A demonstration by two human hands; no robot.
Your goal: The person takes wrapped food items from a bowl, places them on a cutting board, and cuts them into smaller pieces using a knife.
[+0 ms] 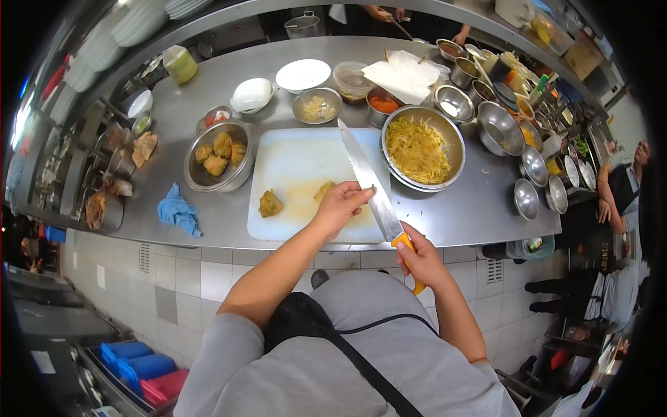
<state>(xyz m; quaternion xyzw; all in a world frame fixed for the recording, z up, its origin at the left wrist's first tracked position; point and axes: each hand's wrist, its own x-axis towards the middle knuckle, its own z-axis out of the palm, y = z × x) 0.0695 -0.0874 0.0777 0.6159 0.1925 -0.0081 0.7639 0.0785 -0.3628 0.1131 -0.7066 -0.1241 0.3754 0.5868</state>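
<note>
My right hand (422,258) is wrapped round the orange handle of a large chef's knife (365,170), its blade pointing up and left over the cutting board's right side. Against the blade's side, my left hand (342,207) has thumb and fingers pinched together. A tiny dark green bit shows at those fingertips; whether they grip it or the blade is unclear. On the white cutting board (285,149) lie a browned, yellowish lump of food (270,203) and a second piece (324,190), partly hidden behind my left hand.
Left of the board stands a metal bowl (198,177) of browned lumps, near a blue cloth (178,210). A bowl of yellow shreds (420,146) sits on the right. Farther back are a bowl of pale pieces (317,108) and a white bowl (303,74). Other people stand at the right.
</note>
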